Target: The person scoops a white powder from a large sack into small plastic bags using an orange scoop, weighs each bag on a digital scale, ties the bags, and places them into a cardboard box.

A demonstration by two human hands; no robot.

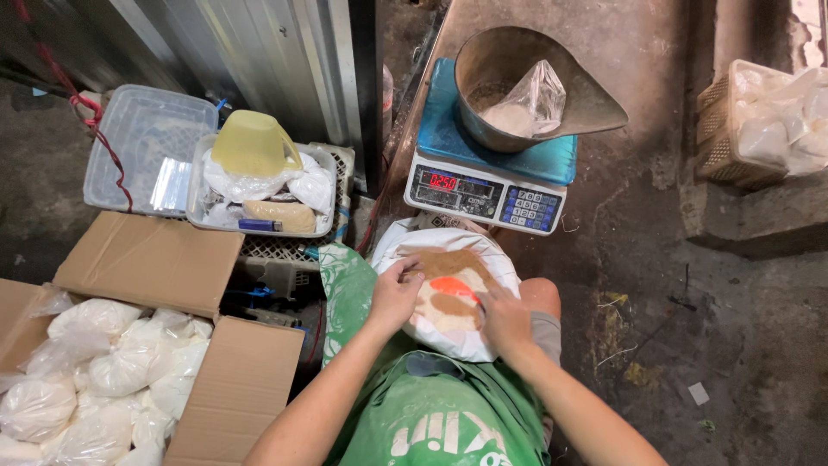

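Low in the middle of the frame, the left hand (395, 293) is pinching the rim of the white sack (457, 332), keeping it spread while the right hand (504, 318), fingers curled, is reaching into brown powder (448, 261) beside an orange scoop (452, 286); the digital scale (487, 177) above is carrying a metal pan (526, 91).

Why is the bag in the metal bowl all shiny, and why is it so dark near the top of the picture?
In the head view, light bounces off the crinkly clear bag inside the metal scoop bowl, making white glare; the scale's display glows red; the upper left corner by the metal wall falls into shadow; the left hand and right hand look sharp, not blurred.
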